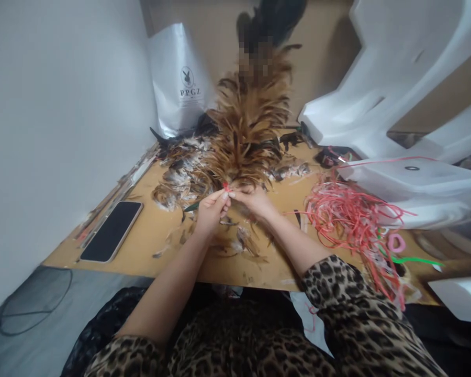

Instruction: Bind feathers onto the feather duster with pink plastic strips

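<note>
A tall plume of brown feathers (245,120) with a dark top rises in front of me, its lower end just behind my fingers. My left hand (212,210) is closed in a pinch on a small piece of red string (225,186) at the plume's base. From the other side my right hand (256,200) also pinches there, its fingertips touching those of the left. How the string runs between the fingers is too small to make out. Loose brown and white feathers (182,175) lie in a heap left of the plume.
On the left lies a phone (112,231); behind it stands a silver bag (178,86). A tangle of red strings (345,209) covers the right side, beside white foam pieces (412,175), a pink ring (396,242) and a green strip (416,259). Scattered feathers (245,241) dot the table (149,262).
</note>
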`<action>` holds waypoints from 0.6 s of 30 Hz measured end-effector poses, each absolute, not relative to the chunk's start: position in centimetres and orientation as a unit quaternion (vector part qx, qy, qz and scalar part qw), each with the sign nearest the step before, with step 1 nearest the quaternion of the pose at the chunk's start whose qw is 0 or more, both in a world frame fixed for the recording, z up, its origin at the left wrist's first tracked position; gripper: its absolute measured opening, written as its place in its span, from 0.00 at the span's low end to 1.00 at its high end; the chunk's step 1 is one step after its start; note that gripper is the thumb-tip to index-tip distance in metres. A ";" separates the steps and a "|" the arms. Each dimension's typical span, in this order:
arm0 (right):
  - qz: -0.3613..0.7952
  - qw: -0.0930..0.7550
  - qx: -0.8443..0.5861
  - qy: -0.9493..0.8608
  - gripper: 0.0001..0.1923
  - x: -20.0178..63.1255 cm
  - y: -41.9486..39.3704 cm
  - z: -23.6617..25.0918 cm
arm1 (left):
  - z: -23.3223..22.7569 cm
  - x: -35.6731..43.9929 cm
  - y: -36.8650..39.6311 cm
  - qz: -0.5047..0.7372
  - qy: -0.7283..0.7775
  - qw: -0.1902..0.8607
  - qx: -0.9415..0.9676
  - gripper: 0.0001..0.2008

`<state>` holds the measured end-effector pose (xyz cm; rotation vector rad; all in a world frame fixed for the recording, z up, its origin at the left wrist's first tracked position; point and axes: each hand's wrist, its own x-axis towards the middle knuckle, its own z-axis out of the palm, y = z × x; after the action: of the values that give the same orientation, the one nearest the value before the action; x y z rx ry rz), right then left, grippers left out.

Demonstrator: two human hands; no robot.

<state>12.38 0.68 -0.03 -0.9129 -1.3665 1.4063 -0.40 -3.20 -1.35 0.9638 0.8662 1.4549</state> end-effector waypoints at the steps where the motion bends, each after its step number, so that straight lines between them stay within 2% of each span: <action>1: 0.553 0.470 -0.389 -0.567 0.13 12.4 0.6 0.2 | -1.4 -0.4 -3.1 0.624 0.374 0.555 0.403 0.13; 6: 0.534 0.437 -0.419 -0.590 0.17 14.1 0.8 1.3 | -0.8 0.0 -2.8 0.646 0.375 0.563 0.354 0.11; 10: 0.543 0.351 -0.468 -0.603 0.19 18.3 2.4 1.3 | 0.8 0.1 -2.2 0.645 0.368 0.597 0.303 0.10; 15: 0.325 0.335 -0.652 -0.597 0.12 23.6 5.7 0.2 | 1.2 0.4 -1.2 0.657 0.345 0.610 0.278 0.10; 18: 0.261 0.326 -0.700 -0.580 0.09 25.0 7.6 -0.5 | 0.2 0.5 -0.7 0.654 0.334 0.627 0.259 0.11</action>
<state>25.00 7.62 -0.49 -1.8336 -1.5191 0.6850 0.49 -0.75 0.21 0.5941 0.7653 1.4991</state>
